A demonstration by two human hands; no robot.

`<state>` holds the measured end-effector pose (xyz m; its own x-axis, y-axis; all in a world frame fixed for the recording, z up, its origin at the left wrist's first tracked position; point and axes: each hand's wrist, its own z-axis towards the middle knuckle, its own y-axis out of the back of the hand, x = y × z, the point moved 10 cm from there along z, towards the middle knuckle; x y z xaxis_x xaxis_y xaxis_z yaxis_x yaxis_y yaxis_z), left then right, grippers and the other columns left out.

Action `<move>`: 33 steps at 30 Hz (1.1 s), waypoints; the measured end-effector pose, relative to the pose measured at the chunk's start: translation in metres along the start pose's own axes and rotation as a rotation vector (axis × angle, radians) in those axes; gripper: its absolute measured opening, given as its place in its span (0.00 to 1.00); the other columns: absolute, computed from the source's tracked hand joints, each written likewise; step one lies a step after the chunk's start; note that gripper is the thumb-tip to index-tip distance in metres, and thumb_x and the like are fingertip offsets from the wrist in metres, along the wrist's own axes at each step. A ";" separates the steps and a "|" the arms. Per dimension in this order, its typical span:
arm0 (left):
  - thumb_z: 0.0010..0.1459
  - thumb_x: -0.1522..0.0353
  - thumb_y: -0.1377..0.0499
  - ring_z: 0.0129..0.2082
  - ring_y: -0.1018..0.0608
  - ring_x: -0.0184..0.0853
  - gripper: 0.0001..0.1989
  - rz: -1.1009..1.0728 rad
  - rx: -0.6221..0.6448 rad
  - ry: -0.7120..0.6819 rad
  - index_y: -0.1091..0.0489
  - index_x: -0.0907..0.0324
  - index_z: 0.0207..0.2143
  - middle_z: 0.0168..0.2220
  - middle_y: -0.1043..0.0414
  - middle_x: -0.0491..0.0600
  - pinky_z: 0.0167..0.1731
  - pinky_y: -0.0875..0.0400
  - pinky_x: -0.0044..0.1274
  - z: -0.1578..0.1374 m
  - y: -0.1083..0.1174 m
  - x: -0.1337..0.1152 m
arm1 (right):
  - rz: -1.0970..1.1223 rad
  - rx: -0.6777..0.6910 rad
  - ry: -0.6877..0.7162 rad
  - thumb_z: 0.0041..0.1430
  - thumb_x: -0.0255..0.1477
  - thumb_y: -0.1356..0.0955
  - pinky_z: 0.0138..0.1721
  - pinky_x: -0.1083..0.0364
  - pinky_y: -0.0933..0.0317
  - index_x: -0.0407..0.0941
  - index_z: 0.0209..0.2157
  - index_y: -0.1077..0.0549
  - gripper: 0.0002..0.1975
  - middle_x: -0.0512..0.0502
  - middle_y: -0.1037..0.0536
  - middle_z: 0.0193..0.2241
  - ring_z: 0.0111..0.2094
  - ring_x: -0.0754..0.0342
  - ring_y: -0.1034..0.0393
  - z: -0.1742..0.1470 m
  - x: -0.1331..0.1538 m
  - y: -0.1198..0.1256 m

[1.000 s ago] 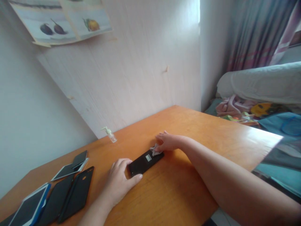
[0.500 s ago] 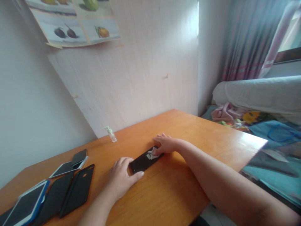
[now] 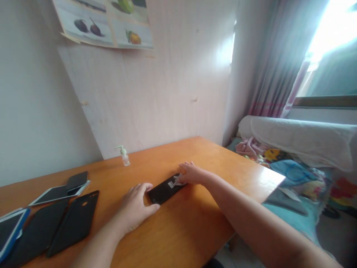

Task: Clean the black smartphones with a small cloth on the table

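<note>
A black phone [image 3: 164,193] lies flat and slanted on the wooden table [image 3: 156,238]. My left hand [image 3: 136,204] braces its near left end, thumb at one corner and fingers at the other. At the far right end, my right hand [image 3: 191,173] presses a crumpled white tissue [image 3: 178,181] onto the phone's surface. The fingers of that hand partly cover the tissue. A pale patch, perhaps a label or part of the tissue, shows beside it on the phone.
A clear pump bottle [image 3: 125,158] stands near the wall. On the left lie a black phone case [image 3: 76,221], another black flat case [image 3: 41,230], a blue-edged tablet [image 3: 13,230], a white-framed device [image 3: 51,195] and a small dark phone [image 3: 77,180]. A bed with bedding [image 3: 292,134] is at right.
The view has swung right, so table items appear further left. My right hand still presses the tissue on the phone with a slight shift; my left hand keeps its place at the near end.
</note>
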<state>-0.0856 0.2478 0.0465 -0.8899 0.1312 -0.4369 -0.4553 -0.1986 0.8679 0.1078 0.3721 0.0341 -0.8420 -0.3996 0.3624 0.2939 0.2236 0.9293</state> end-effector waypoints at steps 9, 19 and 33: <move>0.42 0.49 0.35 0.47 0.28 0.48 0.33 0.089 -0.013 -0.067 0.33 0.55 0.49 0.46 0.28 0.54 0.44 0.36 0.34 -0.006 -0.004 -0.022 | -0.016 -0.253 -0.175 0.58 0.39 0.39 0.58 0.39 0.48 0.46 0.61 0.39 0.29 0.38 0.35 0.60 0.62 0.37 0.46 -0.045 0.007 -0.004; 0.40 0.42 0.39 0.46 0.29 0.48 0.33 0.073 -0.004 -0.086 0.29 0.53 0.44 0.43 0.30 0.53 0.43 0.36 0.34 -0.005 -0.004 -0.016 | -0.162 -0.160 0.217 0.67 0.41 0.46 0.64 0.41 0.58 0.52 0.62 0.38 0.25 0.52 0.41 0.64 0.66 0.44 0.55 -0.095 0.047 -0.012; 0.44 0.46 0.39 0.44 0.29 0.49 0.26 0.076 0.004 -0.102 0.26 0.49 0.42 0.40 0.31 0.52 0.41 0.36 0.35 -0.007 -0.006 -0.021 | -0.241 -0.119 0.158 0.66 0.49 0.50 0.65 0.34 0.76 0.54 0.63 0.41 0.29 0.54 0.42 0.64 0.68 0.42 0.64 -0.127 0.090 -0.033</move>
<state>-0.0641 0.2399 0.0488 -0.9143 0.2142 -0.3439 -0.3866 -0.2080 0.8985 0.0799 0.2160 0.0449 -0.8156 -0.5642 0.1285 0.1529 0.0040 0.9882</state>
